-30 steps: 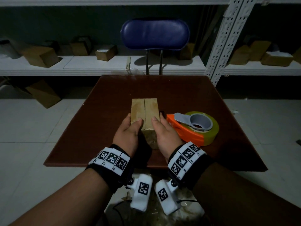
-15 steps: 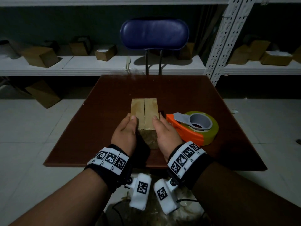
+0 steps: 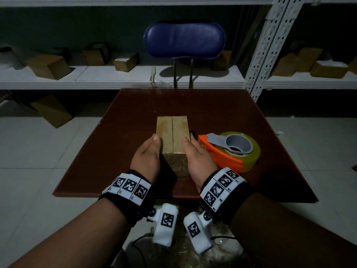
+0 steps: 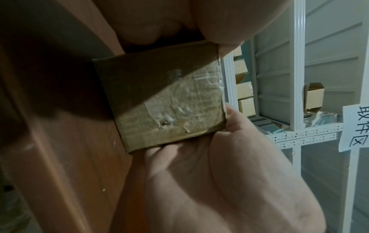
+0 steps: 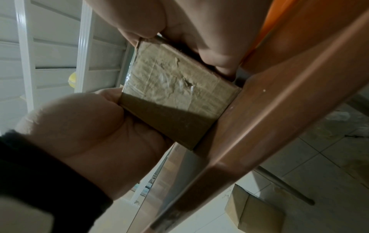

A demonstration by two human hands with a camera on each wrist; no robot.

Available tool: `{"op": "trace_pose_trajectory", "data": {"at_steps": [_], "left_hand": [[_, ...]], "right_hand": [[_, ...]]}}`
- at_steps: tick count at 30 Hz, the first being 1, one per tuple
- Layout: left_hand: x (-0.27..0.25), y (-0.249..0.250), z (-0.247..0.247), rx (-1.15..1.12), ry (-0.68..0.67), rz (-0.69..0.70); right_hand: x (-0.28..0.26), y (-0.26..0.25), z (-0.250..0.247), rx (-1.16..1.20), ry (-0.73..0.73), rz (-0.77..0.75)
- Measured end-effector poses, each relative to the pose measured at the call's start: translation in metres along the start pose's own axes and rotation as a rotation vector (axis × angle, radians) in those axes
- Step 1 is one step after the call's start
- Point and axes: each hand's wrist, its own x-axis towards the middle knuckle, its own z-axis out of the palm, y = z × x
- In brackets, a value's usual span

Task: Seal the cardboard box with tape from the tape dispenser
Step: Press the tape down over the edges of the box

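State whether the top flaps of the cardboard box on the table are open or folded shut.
Folded shut: the cardboard box shows two flat flaps meeting at a centre seam. Whether tape covers that seam, cannot tell.

The head view is dim and underexposed, with wide-angle bending of the shelf [image 3: 116, 80] lines toward the edges, while the chair [image 3: 184, 40] casts a dark shadow onto the shelf behind it. Both wrist views are brighter and warmer but soft and slightly noisy. A hard diagonal shadow edge crosses the near face of the cardboard box [image 4: 163, 100], the upper part dark and the lower lit, with faint glare on its wrinkled old tape.
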Motion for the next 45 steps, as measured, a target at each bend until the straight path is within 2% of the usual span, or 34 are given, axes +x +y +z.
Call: {"op": "trace_pose_trajectory", "data": {"at_steps": [8, 22, 36, 45], "left_hand": [[0.001, -0.001, -0.005, 0.082, -0.062, 0.082], [0.011, -0.003, -0.012, 0.087, -0.171, 0.057], [0.011, -0.007, -0.012, -0.099, -0.163, -0.004], [0.014, -0.008, -0.010, -0.067, -0.151, 0.024]], "right_hand": [[0.003, 0.004, 0.001, -0.010, 0.020, -0.012], [0.006, 0.004, 0.000, -0.002, 0.006, -0.019], [0.013, 0.010, 0.001, 0.082, 0.002, -0.003], [0.017, 0.017, 0.009, 0.109, -0.064, -0.057]]}}
